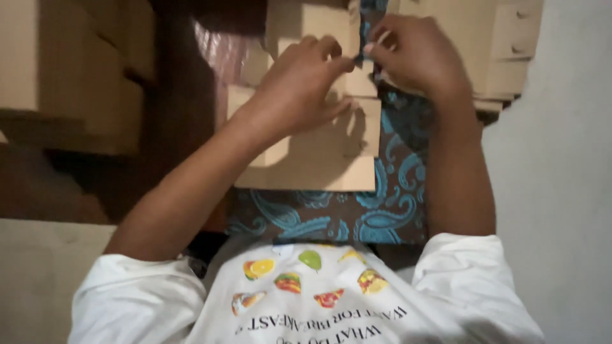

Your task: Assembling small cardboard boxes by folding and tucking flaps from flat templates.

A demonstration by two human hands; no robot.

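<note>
Both arms reach fwd from the white shirt [319, 306] over a flat cardboard piece [319, 159], which lies on a brown cloth w/ blue paisley pattern [395, 204]. Left hand [296, 89] rests knuckles-up on the upper part of the cardboard piece, wrist bent, fingers curled; thumb and forefinger pinched narrow at the piece's top right edge, by a small folded flap [360, 83]. Right hand [414, 54] sits just right of that edge, also curled, fingertips closed tight and meeting the left hand's tips; what exactly they grip is blurred, looks like the flap edge plus a thin pale strip. Flap thus sits between both sets of fingertips, rest of the piece spreads below the left palm toward the shirt. More cardboard stacks [70, 70] left of the piece, another stack [503, 51] beyond the right hand.
</note>
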